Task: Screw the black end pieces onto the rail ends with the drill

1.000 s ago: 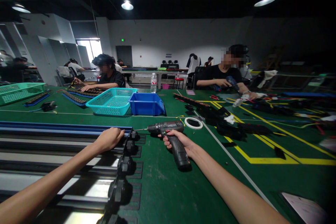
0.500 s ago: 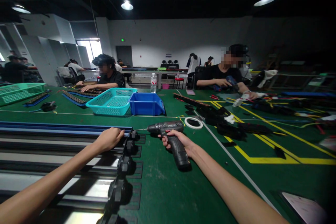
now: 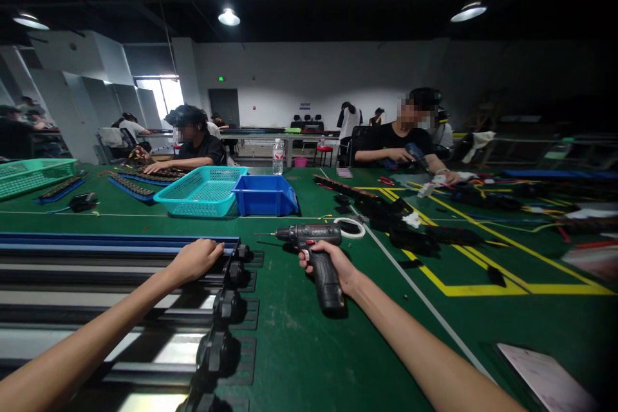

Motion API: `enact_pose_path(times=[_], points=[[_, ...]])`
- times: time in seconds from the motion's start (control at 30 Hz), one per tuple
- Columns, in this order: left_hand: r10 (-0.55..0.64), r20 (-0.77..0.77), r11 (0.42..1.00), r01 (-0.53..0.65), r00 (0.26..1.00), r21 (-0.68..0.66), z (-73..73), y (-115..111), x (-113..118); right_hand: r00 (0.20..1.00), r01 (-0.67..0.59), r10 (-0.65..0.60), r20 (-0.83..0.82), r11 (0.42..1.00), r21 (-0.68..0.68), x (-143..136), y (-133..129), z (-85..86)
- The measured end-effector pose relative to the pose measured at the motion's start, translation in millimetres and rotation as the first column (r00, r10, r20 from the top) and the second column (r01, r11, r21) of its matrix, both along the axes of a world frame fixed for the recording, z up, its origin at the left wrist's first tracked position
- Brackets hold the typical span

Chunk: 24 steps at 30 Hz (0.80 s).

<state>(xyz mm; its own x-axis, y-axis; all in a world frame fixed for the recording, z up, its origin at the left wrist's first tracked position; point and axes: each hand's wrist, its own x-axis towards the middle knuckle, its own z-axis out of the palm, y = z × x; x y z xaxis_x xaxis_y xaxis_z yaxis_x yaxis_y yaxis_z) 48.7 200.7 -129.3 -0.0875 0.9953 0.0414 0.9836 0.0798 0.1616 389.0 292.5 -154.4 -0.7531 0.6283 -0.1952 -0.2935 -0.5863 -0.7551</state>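
My right hand [image 3: 333,265] is wrapped round the grip of a black cordless drill [image 3: 326,280], whose long thin bit points left. A short gap separates the bit's tip from the end of a blue-edged rail [image 3: 120,240]. My left hand [image 3: 197,259] rests on the right end of the rails, fingers curled over the edge; how firmly they grip is hidden. Below it lie several long dark and silvery rails [image 3: 111,299], side by side, with black knobbed end pieces [image 3: 226,304] along their right ends.
Behind the rails stand a turquoise basket [image 3: 203,192] and a blue bin [image 3: 265,196]. A white ring [image 3: 351,228] lies beyond the drill. Black parts [image 3: 415,238] lie right; a tablet-like object [image 3: 543,376] sits front right. Two people work across the table.
The drill in my right hand has drawn back rightward, its bit now apart from the rail end. My left hand stays on the rails. The whole view has shifted slightly.
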Motion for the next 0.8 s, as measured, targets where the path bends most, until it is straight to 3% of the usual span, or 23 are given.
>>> enact_pose_path(times=[0.1, 0.17, 0.23, 0.3, 0.37, 0.43, 0.53, 0.67, 0.8], points=[[-0.004, 0.007, 1.0, 0.004, 1.0, 0.002, -2.2, 1, -2, 0.985, 0.034, -0.067, 0.156, 0.978, 0.204, 2, -2, 7.8], [-0.006, 0.012, 1.0, 0.006, 1.0, 0.006, -3.6, 1, -2, 0.939, 0.049, -0.187, 0.289, 0.905, 0.423, 2, -5, 16.4], [-0.011, 0.015, 1.0, 0.011, 1.0, 0.011, -4.1, 1, -3, 0.862, 0.038, -0.367, 0.349, 0.734, 0.678, 2, -10, 26.1], [-0.014, 0.014, 1.0, 0.014, 1.0, 0.017, -3.8, 0, -3, 0.809, -0.028, -0.497, 0.313, 0.499, 0.866, 0, -17, 34.7], [-0.012, 0.012, 1.0, 0.012, 1.0, 0.019, -3.1, -1, -3, 0.791, -0.124, -0.545, 0.277, 0.3, 0.946, -2, -24, 39.1], [-0.008, 0.012, 1.0, 0.008, 1.0, 0.012, -2.6, -1, -3, 0.765, -0.224, -0.574, 0.292, 0.188, 0.956, -5, -30, 37.0], [-0.01, 0.02, 1.0, 0.01, 1.0, 0.008, -2.1, 0, -3, 0.684, -0.346, -0.652, 0.328, 0.107, 0.932, -9, -31, 22.6], [-0.001, 0.017, 1.0, 0.001, 1.0, 0.005, -0.6, 0, -2, 0.623, -0.432, -0.704, 0.341, 0.053, 0.9, -7, -22, 2.7], [0.006, 0.011, 1.0, -0.006, 1.0, 0.005, 0.8, -1, -1, 0.629, -0.51, -0.663, 0.406, 0.043, 0.859, 2, -14, 4.3]])
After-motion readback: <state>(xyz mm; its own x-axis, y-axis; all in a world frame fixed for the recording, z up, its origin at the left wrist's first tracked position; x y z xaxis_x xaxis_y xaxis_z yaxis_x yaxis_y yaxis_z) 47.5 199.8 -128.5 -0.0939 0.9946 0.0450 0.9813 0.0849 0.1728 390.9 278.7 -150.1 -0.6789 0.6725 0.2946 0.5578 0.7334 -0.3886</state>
